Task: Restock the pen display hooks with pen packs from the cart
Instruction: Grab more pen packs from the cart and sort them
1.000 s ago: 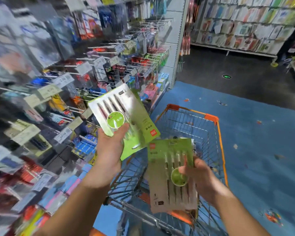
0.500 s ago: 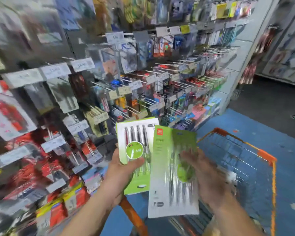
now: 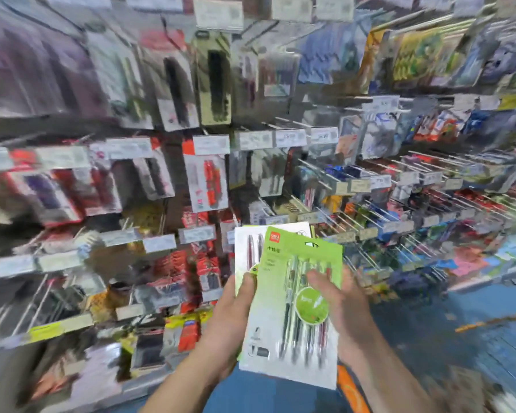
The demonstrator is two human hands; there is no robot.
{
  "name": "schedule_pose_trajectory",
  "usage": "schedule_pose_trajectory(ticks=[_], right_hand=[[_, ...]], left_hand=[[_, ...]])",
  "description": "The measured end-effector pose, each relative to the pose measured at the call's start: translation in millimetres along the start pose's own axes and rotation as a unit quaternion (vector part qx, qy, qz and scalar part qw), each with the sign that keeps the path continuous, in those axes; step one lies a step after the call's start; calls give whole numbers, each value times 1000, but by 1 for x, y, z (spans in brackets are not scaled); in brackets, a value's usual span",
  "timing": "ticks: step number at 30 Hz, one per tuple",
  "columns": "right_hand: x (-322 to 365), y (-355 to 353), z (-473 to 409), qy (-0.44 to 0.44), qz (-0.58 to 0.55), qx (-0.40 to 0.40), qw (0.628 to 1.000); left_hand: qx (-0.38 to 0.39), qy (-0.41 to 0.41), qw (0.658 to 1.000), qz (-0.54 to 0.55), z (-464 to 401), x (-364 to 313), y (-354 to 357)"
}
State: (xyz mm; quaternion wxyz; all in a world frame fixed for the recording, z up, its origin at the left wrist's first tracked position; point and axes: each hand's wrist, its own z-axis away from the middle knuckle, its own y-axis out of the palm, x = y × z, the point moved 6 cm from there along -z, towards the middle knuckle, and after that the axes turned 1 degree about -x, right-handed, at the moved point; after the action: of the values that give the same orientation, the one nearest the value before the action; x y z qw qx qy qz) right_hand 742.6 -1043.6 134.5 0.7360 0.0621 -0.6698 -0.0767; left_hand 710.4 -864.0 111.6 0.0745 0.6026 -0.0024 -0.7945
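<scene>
Both pen packs are gripped in front of the display, one per hand. The front pen pack (image 3: 292,308) (green card, red logo at its top left corner, round green sticker over the blister) is held by the right hand (image 3: 344,314), with the thumb laid across the blister face and the remaining fingers hidden behind the card. The rear pen pack (image 3: 251,248) (white upper area, pens visible through the blister) is held by the left hand (image 3: 231,317), with the thumb pressed onto its front near the lower left edge; the other fingers are concealed behind it. The front pack overlaps the rear pack and covers most of its right side. Both packs are held nearly upright, tilted slightly to the right, with hang holes at the top.

Behind the packs, the pen display hooks (image 3: 355,222) are seen projecting from the wall in rows, most carrying hung packs in red, blue and pink. Price labels (image 3: 210,144) are fitted at the hook ends (print is too blurred to be read). An orange cart edge (image 3: 347,386) is visible at the lower right, below the right forearm. A blue floor (image 3: 429,329) lies under the display.
</scene>
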Motion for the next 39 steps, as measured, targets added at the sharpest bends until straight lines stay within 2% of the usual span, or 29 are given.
schedule_pose_trajectory(ticks=[5,8,12,17,22,27,29,31,36,39], right_hand=[[-34,110,19,45,-64,45,996],[-55,169,29,94,-108,54,988],[-85,235,41,155,-100,67,981],[-110,311,59,192,-51,121,973],[-116,368,65,168,6,162,972],[-110,420,60,155,59,213,963],[-104,444,58,157,68,249,953],[-98,471,50,155,24,294,943],[-55,539,17,1,61,339,939],[-36,579,17,3,39,411,911]], left_hand=[[-100,33,994,-10,23,0,-119],[-150,28,988,36,42,-2,-182],[-163,114,980,32,69,-16,-246],[-179,54,979,87,97,-10,-318],[-228,43,965,123,112,-17,-368],[-172,82,981,48,106,-25,-404],[-193,93,976,43,106,-33,-418],[-217,103,969,51,105,-43,-432],[-273,121,952,68,118,-68,-468],[-325,142,933,53,126,-80,-492]])
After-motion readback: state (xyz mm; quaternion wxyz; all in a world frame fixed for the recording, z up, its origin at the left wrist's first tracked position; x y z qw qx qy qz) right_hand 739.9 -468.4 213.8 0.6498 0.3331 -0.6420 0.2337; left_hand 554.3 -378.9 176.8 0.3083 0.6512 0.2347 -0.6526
